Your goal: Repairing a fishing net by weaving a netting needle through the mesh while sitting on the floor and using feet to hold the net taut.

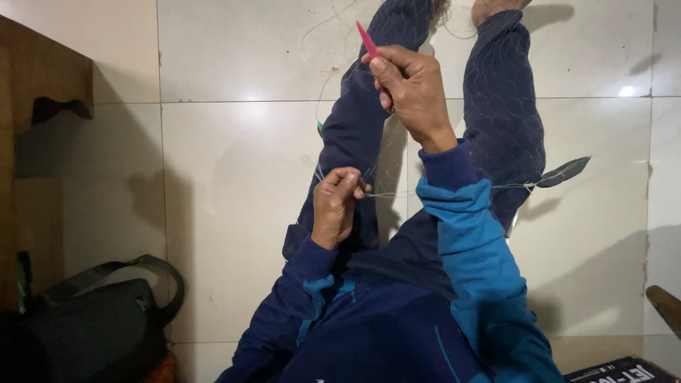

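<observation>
I sit on a tiled floor with my legs stretched out, and a thin, nearly clear fishing net (496, 85) lies over my dark blue trousers. My right hand (411, 89) is raised above my left thigh and grips a slim pink netting needle (367, 39), its tip pointing up and left. My left hand (337, 202) is lower, fingers pinched on the net's thin line (386, 195), which runs right towards a dark leaf-shaped float (564, 172).
A dark bag with a strap (99, 319) lies on the floor at my left. A wooden piece of furniture (39, 78) stands at the upper left. A dark box (624, 370) and a wooden handle (667, 306) sit at the lower right.
</observation>
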